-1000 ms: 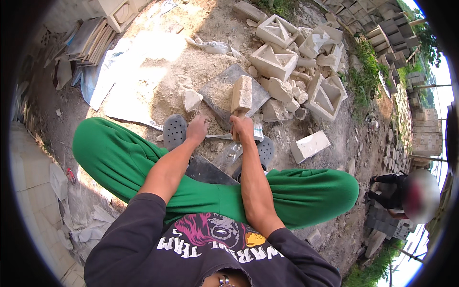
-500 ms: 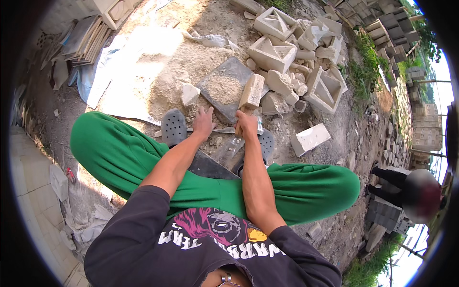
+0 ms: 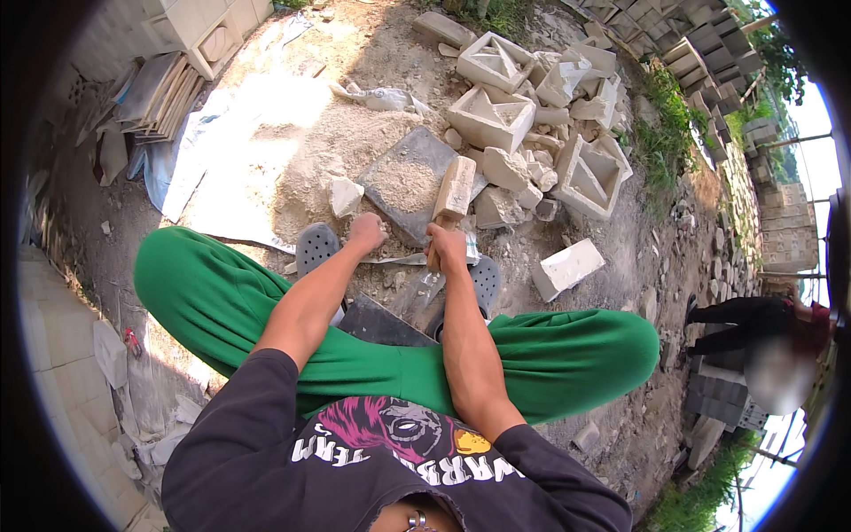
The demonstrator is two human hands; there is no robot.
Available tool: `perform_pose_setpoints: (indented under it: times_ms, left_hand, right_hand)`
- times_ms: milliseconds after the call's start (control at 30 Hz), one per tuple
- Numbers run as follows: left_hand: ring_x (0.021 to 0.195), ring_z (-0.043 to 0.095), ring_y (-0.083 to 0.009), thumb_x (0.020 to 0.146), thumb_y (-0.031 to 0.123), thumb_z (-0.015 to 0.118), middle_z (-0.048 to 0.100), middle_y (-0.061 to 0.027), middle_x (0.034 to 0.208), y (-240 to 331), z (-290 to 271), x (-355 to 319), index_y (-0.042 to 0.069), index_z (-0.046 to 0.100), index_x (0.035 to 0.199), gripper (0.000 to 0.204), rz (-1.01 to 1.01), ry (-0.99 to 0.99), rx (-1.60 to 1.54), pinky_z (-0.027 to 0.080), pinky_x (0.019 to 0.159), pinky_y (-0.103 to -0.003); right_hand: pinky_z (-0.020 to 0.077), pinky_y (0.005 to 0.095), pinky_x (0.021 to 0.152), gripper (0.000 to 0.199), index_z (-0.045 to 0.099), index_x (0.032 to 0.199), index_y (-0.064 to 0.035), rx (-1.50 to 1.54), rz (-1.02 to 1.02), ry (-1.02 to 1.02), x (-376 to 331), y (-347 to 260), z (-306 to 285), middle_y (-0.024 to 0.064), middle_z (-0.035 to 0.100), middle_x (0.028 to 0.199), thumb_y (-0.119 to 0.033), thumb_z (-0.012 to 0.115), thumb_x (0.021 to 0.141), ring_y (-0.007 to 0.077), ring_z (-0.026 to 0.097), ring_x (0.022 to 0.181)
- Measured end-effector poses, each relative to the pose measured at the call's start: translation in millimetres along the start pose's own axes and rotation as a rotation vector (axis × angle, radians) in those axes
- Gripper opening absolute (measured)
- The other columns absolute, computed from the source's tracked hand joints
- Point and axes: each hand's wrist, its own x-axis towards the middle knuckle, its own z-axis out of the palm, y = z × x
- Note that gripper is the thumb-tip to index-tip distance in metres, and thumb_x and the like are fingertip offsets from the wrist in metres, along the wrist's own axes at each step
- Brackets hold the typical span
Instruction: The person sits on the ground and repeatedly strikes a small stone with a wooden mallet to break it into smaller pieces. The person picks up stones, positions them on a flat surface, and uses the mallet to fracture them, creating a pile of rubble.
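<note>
My right hand (image 3: 446,246) is wrapped round the handle of a wooden mallet (image 3: 455,188), its block-shaped head pointing away from me. My left hand (image 3: 367,232) is closed low over the rubble, fingers curled; what is in them, if anything, is hidden. Just beyond the left hand is a pale broken lump of stone (image 3: 344,197). A dark square slab (image 3: 390,175) lies past both hands, with crushed pale grit (image 3: 409,183) on top, and the mallet head overlaps its right side in view. Between my grey clogs (image 3: 316,248) lie loose fragments.
Cast blocks with triangular hollows (image 3: 592,176) and broken chunks are heaped at the far right. A whitish block (image 3: 568,269) lies right of my foot. Stacked boards (image 3: 161,96) stand at the far left near a pale sheet (image 3: 191,164). Another person (image 3: 753,324) is at the right edge.
My left hand's fingers, spread on the rubble before, are now curled in. The right hand keeps its hold on the mallet. The person at the right has shifted posture.
</note>
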Motion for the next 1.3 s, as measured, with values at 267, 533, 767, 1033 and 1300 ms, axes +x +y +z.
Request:
perform_pose_setpoints:
  times_ms: [267, 533, 767, 1033, 1300]
  left_hand:
    - [0.062, 0.067, -0.0158, 0.074, 0.036, 0.087, 0.071, -0.0061, 0.068, 26.9, -66.9, 43.6, 0.005, 0.079, 0.086, 0.034, -0.022, -0.019, -0.550, 0.055, 0.062, -0.032]
    - [0.072, 0.068, -0.0167, 0.087, 0.008, 0.074, 0.068, -0.0106, 0.093, 31.1, -85.2, 39.9, -0.003, 0.065, 0.098, 0.018, -0.174, 0.071, -0.989, 0.060, 0.060, -0.029]
    - [0.057, 0.069, -0.0234, 0.078, 0.008, 0.074, 0.071, -0.0136, 0.071, 0.5, -15.2, 3.9, -0.001, 0.070, 0.089, 0.015, -0.250, -0.175, -0.792, 0.057, 0.054, -0.035]
    - [0.107, 0.065, -0.0410, 0.082, 0.021, 0.075, 0.064, -0.0225, 0.116, 11.1, 21.9, -59.0, 0.002, 0.064, 0.112, 0.037, 0.062, -0.039, 0.045, 0.054, 0.089, -0.049]
    - [0.105, 0.062, -0.0422, 0.081, 0.015, 0.074, 0.059, -0.0199, 0.110, 7.7, 30.7, -63.9, 0.007, 0.066, 0.102, 0.025, 0.151, 0.141, -0.040, 0.051, 0.088, -0.050]
  right_hand:
    - [0.0511, 0.0352, 0.049, 0.032, 0.067, 0.080, 0.0119, -0.060, -0.026, -0.013, -8.3, -14.2, 1.2, 0.0153, 0.066, 0.062, -0.020, 0.071, 0.075, 0.0237, 0.065, 0.050]
    - [0.0535, 0.0351, 0.054, 0.032, 0.067, 0.086, 0.0056, -0.116, -0.295, 0.030, -39.8, -65.3, -6.3, 0.0116, 0.067, 0.067, -0.024, 0.073, 0.075, 0.0214, 0.066, 0.052]
    - [0.0532, 0.0345, 0.055, 0.029, 0.068, 0.084, 0.0056, -0.152, -0.591, 0.025, -56.2, -106.2, 21.4, 0.0110, 0.070, 0.070, -0.022, 0.074, 0.076, 0.0194, 0.070, 0.057]
    - [0.0536, 0.0379, 0.054, 0.031, 0.068, 0.071, 0.0069, -0.540, -0.230, -0.116, 24.2, -7.9, 39.6, 0.0162, 0.069, 0.066, -0.023, 0.074, 0.073, 0.0238, 0.068, 0.054]
    - [0.0517, 0.0360, 0.047, 0.024, 0.066, 0.078, 0.0066, -0.110, -0.099, -0.038, -5.6, -20.7, 16.8, 0.0133, 0.065, 0.066, -0.017, 0.073, 0.074, 0.0236, 0.065, 0.050]
